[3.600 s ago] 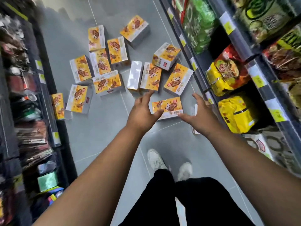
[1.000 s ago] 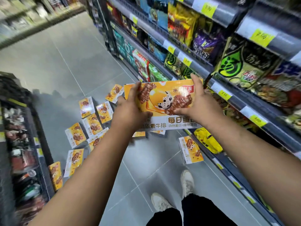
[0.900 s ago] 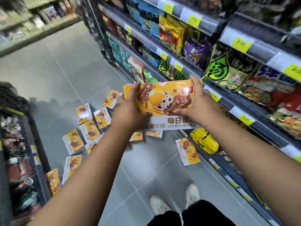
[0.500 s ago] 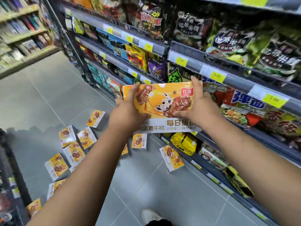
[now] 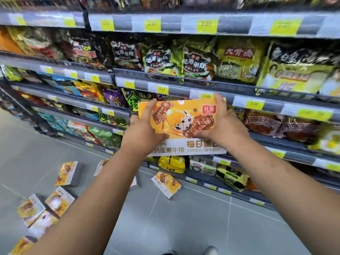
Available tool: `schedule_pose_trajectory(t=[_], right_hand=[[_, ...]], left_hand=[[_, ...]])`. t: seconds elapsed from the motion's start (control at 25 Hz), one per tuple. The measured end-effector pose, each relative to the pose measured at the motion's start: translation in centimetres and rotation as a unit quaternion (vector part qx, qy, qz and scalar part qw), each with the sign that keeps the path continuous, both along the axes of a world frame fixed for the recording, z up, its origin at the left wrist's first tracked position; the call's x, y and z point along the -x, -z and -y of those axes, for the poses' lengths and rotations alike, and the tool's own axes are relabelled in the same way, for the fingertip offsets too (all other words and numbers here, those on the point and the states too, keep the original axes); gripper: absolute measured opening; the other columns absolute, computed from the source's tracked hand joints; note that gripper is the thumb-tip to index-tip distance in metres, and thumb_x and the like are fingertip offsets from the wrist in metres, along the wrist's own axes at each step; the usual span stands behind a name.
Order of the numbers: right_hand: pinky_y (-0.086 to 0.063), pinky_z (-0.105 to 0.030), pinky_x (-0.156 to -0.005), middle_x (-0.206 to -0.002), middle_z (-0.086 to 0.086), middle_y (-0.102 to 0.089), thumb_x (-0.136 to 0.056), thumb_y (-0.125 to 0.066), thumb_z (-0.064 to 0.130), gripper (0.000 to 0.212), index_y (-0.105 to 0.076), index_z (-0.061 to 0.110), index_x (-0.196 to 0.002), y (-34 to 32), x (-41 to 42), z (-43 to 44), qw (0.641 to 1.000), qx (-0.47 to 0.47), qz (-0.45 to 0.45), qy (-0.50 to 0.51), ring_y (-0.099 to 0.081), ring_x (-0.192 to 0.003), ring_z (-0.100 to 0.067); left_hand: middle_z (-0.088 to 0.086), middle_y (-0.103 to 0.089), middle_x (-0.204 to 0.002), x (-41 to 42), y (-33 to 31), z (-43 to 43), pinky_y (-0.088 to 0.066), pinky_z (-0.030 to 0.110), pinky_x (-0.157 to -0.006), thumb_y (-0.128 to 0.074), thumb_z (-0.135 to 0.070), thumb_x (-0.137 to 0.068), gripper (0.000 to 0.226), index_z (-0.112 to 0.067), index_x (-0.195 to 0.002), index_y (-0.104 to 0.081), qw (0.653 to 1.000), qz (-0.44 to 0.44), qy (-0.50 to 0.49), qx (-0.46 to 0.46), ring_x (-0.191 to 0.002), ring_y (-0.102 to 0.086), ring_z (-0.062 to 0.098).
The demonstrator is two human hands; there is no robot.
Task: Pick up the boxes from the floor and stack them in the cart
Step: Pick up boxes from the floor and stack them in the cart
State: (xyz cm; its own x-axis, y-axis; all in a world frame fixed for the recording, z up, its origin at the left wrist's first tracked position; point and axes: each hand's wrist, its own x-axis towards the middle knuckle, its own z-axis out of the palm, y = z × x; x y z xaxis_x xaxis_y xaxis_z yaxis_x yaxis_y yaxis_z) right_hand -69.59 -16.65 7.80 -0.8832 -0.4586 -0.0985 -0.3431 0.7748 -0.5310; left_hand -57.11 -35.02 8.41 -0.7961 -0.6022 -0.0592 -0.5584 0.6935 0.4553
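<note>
An orange box [image 5: 181,124] is held up in front of the shelves [image 5: 184,89], gripped at its ends by the curled fingers of the left hand [image 5: 142,134] and right hand [image 5: 223,129]. More boxes [image 5: 166,182] lie scattered on the floor [image 5: 165,227] below.

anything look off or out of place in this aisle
Yes. Orange boxes lie scattered on the floor at all angles, a lone box near the bottom shelf. The left hand and right hand grip a raised box; no cart is in view.

Grey tiled floor [image 5: 165,227] — stocked shelves [image 5: 226,90]
</note>
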Motion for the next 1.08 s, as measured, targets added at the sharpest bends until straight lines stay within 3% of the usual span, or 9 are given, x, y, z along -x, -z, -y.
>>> schedule_pose_trajectory(t=[0.08, 0.2, 0.36, 0.6, 0.72, 0.84, 1.08], right_hand=[[-0.049, -0.035, -0.075, -0.131, -0.021, -0.047, -0.065, -0.081, 0.057, 0.126, 0.015, 0.046, -0.145, -0.4, -0.1, -2.3, 0.999, -0.001, 0.000, 0.040, -0.061, -0.096, -0.034], [-0.048, -0.034, -0.075, -0.133, -0.022, -0.047, -0.066, -0.080, 0.056, 0.128, 0.018, 0.044, -0.146, -0.9, -0.8, -5.7, 0.994, 0.005, -0.004, 0.113, -0.061, -0.098, -0.034], [-0.050, -0.038, -0.081, -0.132, -0.023, -0.046, -0.067, -0.080, 0.055, 0.127, 0.017, 0.041, -0.147, -1.6, -2.5, -9.5, 0.981, 0.009, -0.008, 0.196, -0.060, -0.099, -0.036], [-0.049, -0.038, -0.078, -0.133, -0.022, -0.044, -0.068, -0.080, 0.055, 0.126, 0.016, 0.040, -0.148, -1.8, -6.2, -16.7, 0.946, 0.006, -0.012, 0.324, -0.060, -0.099, -0.036], [-0.050, -0.040, -0.079, -0.128, -0.021, -0.046, -0.066, -0.082, 0.054, 0.127, 0.015, 0.043, -0.147, -1.9, -8.2, -21.7, 0.921, 0.017, -0.018, 0.389, -0.060, -0.097, -0.036], [-0.044, -0.036, -0.078, -0.127, -0.018, -0.047, -0.064, -0.083, 0.054, 0.126, 0.011, 0.045, -0.147, -1.5, -9.8, -27.6, 0.894, 0.026, -0.019, 0.446, -0.058, -0.103, -0.035], [-0.049, -0.044, -0.092, -0.128, -0.016, -0.049, -0.059, -0.087, 0.050, 0.125, 0.004, 0.049, -0.145, -1.0, -12.0, -41.1, 0.847, 0.058, -0.022, 0.527, -0.057, -0.108, -0.034]], left_hand=[[0.017, -0.037, -0.133, 1.4, -0.4, -1.3, -0.049, 0.036, -0.072, -0.076, -0.047, -0.077, 0.102, -0.057, -0.144, 0.000, 0.999, 0.000, 0.043, 0.008, -0.076, -0.057, 0.027], [0.015, -0.038, -0.132, 3.8, -1.2, -3.3, -0.050, 0.038, -0.074, -0.076, -0.048, -0.076, 0.102, -0.057, -0.143, -0.001, 0.994, 0.005, 0.111, 0.016, -0.085, -0.059, 0.032], [0.015, -0.037, -0.132, 6.1, -1.9, -6.2, -0.046, 0.034, -0.069, -0.076, -0.050, -0.075, 0.103, -0.057, -0.144, 0.001, 0.982, 0.008, 0.187, 0.035, -0.077, -0.056, 0.027], [0.013, -0.040, -0.129, 8.1, -2.0, -13.1, -0.049, 0.038, -0.075, -0.076, -0.051, -0.074, 0.104, -0.058, -0.144, 0.000, 0.949, -0.011, 0.313, 0.028, -0.095, -0.060, 0.035], [0.012, -0.040, -0.127, 8.7, -1.9, -18.3, -0.047, 0.035, -0.075, -0.077, -0.050, -0.073, 0.104, -0.058, -0.144, 0.000, 0.926, -0.015, 0.377, 0.018, -0.091, -0.059, 0.032], [0.013, -0.039, -0.131, 9.5, -1.7, -24.6, -0.050, 0.041, -0.088, -0.076, -0.051, -0.072, 0.104, -0.058, -0.143, 0.000, 0.902, -0.012, 0.431, 0.011, -0.104, -0.058, 0.036], [0.013, -0.040, -0.127, 10.8, -1.9, -39.7, -0.050, 0.042, -0.088, -0.077, -0.051, -0.071, 0.105, -0.058, -0.143, -0.001, 0.858, -0.015, 0.513, 0.009, -0.102, -0.059, 0.037]])
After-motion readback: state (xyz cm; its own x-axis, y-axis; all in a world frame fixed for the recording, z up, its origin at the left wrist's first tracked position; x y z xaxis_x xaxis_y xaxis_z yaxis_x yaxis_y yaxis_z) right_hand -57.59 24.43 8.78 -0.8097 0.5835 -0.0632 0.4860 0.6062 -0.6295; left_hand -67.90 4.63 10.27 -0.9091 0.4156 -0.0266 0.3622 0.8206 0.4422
